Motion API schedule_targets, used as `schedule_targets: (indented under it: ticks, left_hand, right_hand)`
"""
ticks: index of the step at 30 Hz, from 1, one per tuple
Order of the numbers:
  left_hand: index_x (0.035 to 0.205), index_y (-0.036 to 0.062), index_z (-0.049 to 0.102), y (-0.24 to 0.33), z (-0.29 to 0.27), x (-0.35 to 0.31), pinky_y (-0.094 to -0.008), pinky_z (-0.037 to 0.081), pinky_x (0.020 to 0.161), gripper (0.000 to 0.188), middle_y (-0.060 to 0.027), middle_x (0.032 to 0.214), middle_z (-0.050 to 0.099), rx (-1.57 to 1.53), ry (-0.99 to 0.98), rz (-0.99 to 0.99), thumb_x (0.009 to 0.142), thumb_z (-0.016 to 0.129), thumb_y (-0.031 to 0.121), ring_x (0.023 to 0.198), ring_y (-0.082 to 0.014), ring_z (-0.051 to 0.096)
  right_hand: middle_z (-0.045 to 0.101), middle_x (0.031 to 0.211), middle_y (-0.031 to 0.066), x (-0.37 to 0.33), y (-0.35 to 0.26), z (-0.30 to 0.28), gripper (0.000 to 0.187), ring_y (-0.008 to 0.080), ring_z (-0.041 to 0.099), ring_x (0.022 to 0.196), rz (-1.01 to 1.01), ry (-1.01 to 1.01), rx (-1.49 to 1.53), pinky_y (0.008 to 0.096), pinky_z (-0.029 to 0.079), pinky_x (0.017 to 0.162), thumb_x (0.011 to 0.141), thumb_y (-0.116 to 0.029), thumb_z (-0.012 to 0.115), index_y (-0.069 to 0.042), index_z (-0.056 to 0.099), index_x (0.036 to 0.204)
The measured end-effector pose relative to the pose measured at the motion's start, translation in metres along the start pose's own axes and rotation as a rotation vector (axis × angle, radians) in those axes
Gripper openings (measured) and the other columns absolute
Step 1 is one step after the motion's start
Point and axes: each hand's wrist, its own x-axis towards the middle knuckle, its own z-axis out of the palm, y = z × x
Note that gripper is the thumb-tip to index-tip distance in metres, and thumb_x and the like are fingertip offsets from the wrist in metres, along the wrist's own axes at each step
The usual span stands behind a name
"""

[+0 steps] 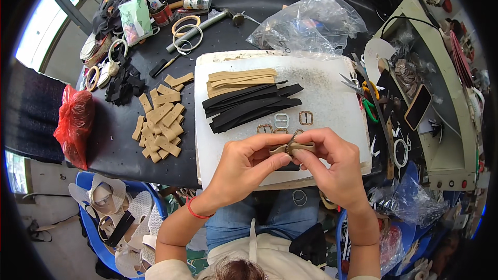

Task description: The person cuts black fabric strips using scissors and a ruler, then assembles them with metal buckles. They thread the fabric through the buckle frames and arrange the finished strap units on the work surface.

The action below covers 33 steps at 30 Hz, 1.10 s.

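Near the front of the white board (332,85), my left hand (249,162) and my right hand (332,162) meet around a tan strap (306,147) that runs through a small dark, studded-looking buckle (290,146). Both hands pinch with thumbs and fingertips: the left on the strap's left side and the buckle, the right on its right side. Fingers partly hide the buckle and strap ends. Just beyond them lie several loose square buckles, among them a silver one (281,120) and a brown one (306,117). Farther back are tan strips (241,79) and black strips (254,105).
Left of the board sit a pile of tan strap pieces (163,119), black pieces (124,87) and a red plastic bag (75,124). Clear plastic bags (308,23) lie behind. Scissors (353,84) and a phone (418,107) are at right. A blue basket (98,238) holds white shoe parts.
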Motion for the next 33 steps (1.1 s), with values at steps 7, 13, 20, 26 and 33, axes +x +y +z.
schedule_targets:
  ticks: [7,13,20,26,33]
  left_hand:
    - [0.118,-0.0054,0.058,-0.008,0.003,-0.002,-0.0268,0.054,0.084,0.03,-0.0133,0.106,0.066,-0.091,0.049,0.032,0.09,0.062,0.002,0.095,-0.0147,0.065]
    - [0.117,-0.0046,0.058,-0.012,0.015,-0.004,-0.0263,0.055,0.082,0.027,-0.0125,0.103,0.067,-0.182,0.181,0.097,0.091,0.06,0.002,0.093,-0.0151,0.065]
    - [0.115,-0.005,0.06,-0.025,0.027,-0.009,-0.0244,0.053,0.081,0.026,-0.0128,0.104,0.067,-0.066,0.341,0.268,0.09,0.06,-0.002,0.093,-0.0142,0.065]
    - [0.114,-0.0051,0.061,-0.024,0.028,-0.014,-0.0255,0.053,0.083,0.026,-0.0136,0.106,0.067,0.02,0.368,0.395,0.088,0.06,-0.006,0.096,-0.0151,0.064]
    - [0.113,-0.0065,0.061,-0.027,0.023,-0.016,-0.0296,0.054,0.084,0.026,-0.0152,0.107,0.066,0.113,0.272,0.475,0.087,0.06,-0.008,0.095,-0.0181,0.065]
  right_hand:
    - [0.066,0.088,0.011,-0.001,0.011,0.003,0.021,0.015,0.067,0.074,-0.056,0.082,0.087,0.0252,0.054,0.066,0.084,0.004,0.064,0.002,0.061,0.104]
    - [0.066,0.091,0.0083,-0.004,0.0,0.014,0.019,0.013,0.065,0.079,0.062,0.229,0.438,0.0245,0.053,0.069,0.088,0.001,0.061,0.003,0.061,0.107]
    - [0.066,0.094,0.0076,-0.015,0.012,0.035,0.02,0.0093,0.06,0.076,0.013,0.289,0.687,0.0218,0.049,0.067,0.091,-0.004,0.06,0.003,0.061,0.11]
    - [0.063,0.086,0.0076,-0.015,0.01,0.034,0.021,0.0104,0.054,0.069,0.169,0.212,0.827,0.0249,0.046,0.063,0.091,-0.005,0.059,-0.001,0.052,0.11]
    - [0.062,0.087,0.0039,-0.015,0.016,0.032,0.025,0.0079,0.055,0.073,0.25,0.162,0.949,0.0222,0.045,0.061,0.089,-0.011,0.067,-0.003,0.051,0.106]
